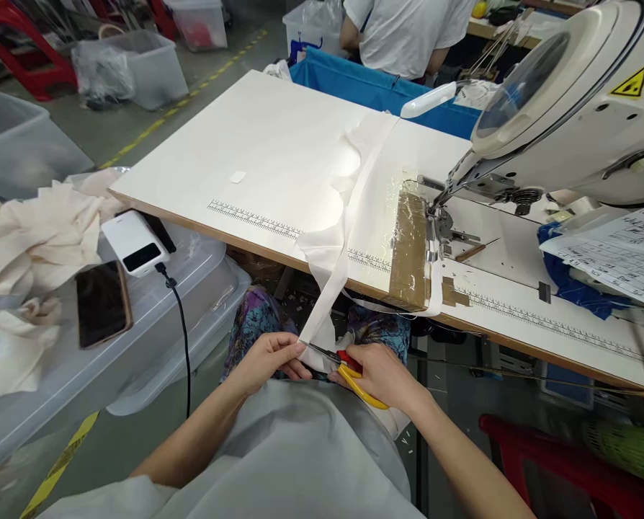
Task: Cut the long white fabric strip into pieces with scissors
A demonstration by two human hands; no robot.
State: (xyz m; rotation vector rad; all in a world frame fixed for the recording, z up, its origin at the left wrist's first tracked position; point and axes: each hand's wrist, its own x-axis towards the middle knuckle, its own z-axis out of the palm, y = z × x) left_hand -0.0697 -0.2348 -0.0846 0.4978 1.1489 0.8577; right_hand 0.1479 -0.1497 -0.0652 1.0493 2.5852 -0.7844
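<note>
My left hand (pixel 271 358) pinches the lower end of a long white fabric strip (pixel 336 270) in front of my lap. The strip runs up over the table's front edge and across the white sewing table (pixel 257 144) toward its far side. My right hand (pixel 384 375) grips yellow-and-red scissors (pixel 349 371), their blades pointing left at the strip's end beside my left fingers. More white fabric bunches under the strip below the table edge.
An industrial sewing machine (pixel 575 108) stands at the right, papers (pixel 619 252) beside it. To the left, clear plastic bins (pixel 154 317) carry a phone (pixel 102 303), a white power bank (pixel 135 243) and cream cloth (pixel 24 252). Another person sits beyond a blue bin (pixel 376 86).
</note>
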